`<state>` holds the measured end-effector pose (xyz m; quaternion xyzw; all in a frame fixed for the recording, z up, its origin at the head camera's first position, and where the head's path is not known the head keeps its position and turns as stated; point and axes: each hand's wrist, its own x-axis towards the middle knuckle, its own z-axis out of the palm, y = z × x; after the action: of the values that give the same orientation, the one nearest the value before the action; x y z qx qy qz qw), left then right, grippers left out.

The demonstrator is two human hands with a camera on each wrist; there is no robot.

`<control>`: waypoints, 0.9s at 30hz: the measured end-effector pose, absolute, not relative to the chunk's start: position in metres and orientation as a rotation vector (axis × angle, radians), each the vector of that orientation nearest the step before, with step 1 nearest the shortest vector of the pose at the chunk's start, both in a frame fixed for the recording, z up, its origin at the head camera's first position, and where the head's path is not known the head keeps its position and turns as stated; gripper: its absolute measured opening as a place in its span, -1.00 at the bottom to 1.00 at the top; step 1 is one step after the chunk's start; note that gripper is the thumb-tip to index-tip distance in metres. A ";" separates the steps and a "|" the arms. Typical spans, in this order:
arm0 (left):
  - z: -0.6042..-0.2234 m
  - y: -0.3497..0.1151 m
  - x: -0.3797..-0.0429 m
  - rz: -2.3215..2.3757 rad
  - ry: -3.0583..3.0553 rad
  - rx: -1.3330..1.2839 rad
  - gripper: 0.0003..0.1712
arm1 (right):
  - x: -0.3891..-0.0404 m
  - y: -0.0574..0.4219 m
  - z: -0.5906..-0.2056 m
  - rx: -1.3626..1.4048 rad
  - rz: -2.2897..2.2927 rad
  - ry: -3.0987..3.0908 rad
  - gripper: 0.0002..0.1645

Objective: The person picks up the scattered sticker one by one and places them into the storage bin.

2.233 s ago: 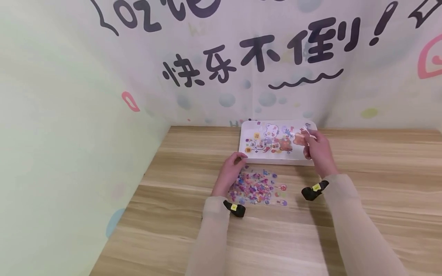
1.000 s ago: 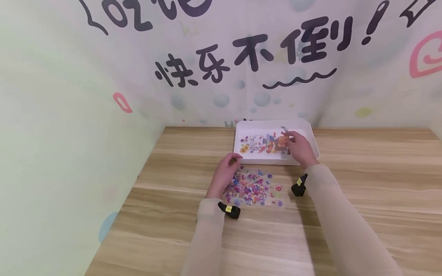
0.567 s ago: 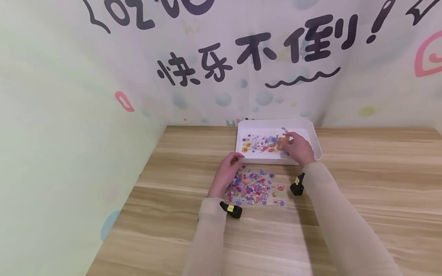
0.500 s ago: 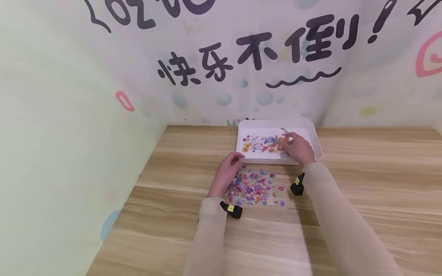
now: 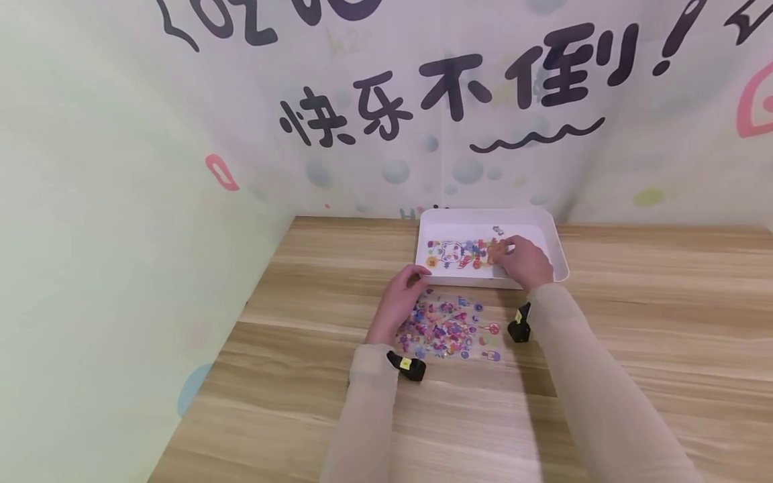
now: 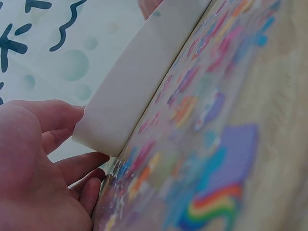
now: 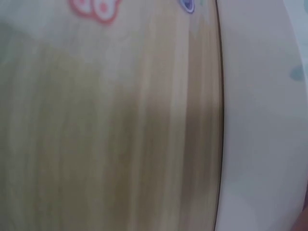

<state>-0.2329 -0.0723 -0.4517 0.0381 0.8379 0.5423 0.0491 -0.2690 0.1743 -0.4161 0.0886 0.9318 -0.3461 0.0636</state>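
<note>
My left hand (image 5: 395,305) grips the near left corner of a white tray (image 5: 471,282); in the left wrist view its thumb lies at the rim and fingers bend round the corner. My right hand (image 5: 527,263) reaches into the tray and pinches the right end of a clear sticker sheet (image 5: 451,253), beside an orange bear sticker (image 5: 496,251). The sheet lies low in the tray, printed with a white bear and small colourful figures. In the right wrist view the tray's front wall (image 7: 264,115) fills the right side, with a sliver of hand at the corner.
Several overlapping clear sticker sheets (image 5: 441,329) in purple and pink lie on the wooden table (image 5: 658,322), right before the tray. A printed cloth (image 5: 362,181) with black characters hangs behind the tray. A pale wall (image 5: 109,268) borders the table's left.
My right hand has brought the sticker sheet left and down from above the tray to its inside, over similar stickers there. The left hand has stayed at the tray's corner.
</note>
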 end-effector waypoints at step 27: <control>-0.454 -0.071 -0.235 1.647 2.560 0.133 -0.83 | -0.270 0.172 -0.418 0.317 -0.909 2.868 -0.47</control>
<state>-0.2352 -0.0711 -0.4543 0.0438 0.8393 0.5399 0.0472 -0.2695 0.1723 -0.4178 0.1047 0.9464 -0.2999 0.0581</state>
